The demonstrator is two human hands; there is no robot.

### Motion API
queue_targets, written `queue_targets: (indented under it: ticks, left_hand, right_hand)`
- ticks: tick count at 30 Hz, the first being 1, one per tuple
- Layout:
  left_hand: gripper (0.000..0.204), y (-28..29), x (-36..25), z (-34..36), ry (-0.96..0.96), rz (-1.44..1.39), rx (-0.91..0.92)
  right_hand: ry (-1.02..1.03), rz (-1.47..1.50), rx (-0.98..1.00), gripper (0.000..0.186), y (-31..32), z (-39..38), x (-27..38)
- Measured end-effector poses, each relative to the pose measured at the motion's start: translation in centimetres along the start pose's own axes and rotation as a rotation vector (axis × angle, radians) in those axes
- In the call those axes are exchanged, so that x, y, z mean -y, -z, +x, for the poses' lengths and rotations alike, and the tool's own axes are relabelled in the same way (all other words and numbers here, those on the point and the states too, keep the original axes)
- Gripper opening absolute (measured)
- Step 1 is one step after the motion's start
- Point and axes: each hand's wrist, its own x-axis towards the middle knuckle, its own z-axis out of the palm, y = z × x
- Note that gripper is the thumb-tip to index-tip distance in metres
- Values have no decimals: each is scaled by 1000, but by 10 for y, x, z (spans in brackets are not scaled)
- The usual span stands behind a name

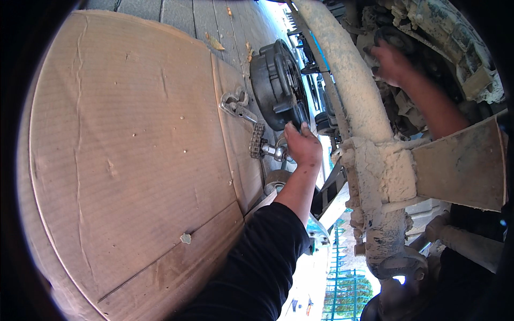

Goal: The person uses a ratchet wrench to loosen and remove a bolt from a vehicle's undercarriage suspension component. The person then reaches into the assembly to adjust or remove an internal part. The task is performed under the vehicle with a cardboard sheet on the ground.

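My left hand (303, 144) is closed on the near edge of a black drain pan (266, 88), a round, deep plastic pan tipped on the cardboard (144, 123). Beside that hand lies a chain wrench (257, 141) with a shiny metal drive end. A metal tool with a curved, hooked head (238, 105) rests just beyond it. My right hand (393, 63) reaches up into the dirty underside of a vehicle. Its bent fingers are at a dark round part (396, 38); what they grip is hidden in shadow.
A thick mud-coated axle tube (350, 64) runs between my arms, joined to a dusty bracket and plate (460, 166). A small roller-like part (277, 179) sits near my left wrist. Grey paving (182, 18) with dry leaves borders the cardboard. A green fence (348, 291) stands outside.
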Motion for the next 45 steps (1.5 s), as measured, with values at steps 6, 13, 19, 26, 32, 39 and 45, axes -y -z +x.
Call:
queue_targets:
  ticks: [6,13,19,26,32,39,45]
  left_hand:
    - [35,0,-1,-1,4,-10,3]
    - [36,0,0,0,5,-6,2]
    - [37,1,-1,0,21,-13,11]
    - [42,-3,3,0,22,8,4]
    - [36,-5,4,0,-14,-12,-50]
    - [36,0,0,0,9,-19,14]
    - [37,0,-1,0,18,-5,13]
  right_hand:
    - [103,27,-109,68,-10,3,-10]
    - [61,76,-29,76,-4,3,-8]
    - [59,66,-44,77,-4,4,-7]
    - [29,26,-47,75,-3,10,-15]
    - [-34,56,-43,75,0,10,-14]
    - [-62,21,-98,76,-6,10,-17]
    - [-35,-26,-118,74,-7,11,-16]
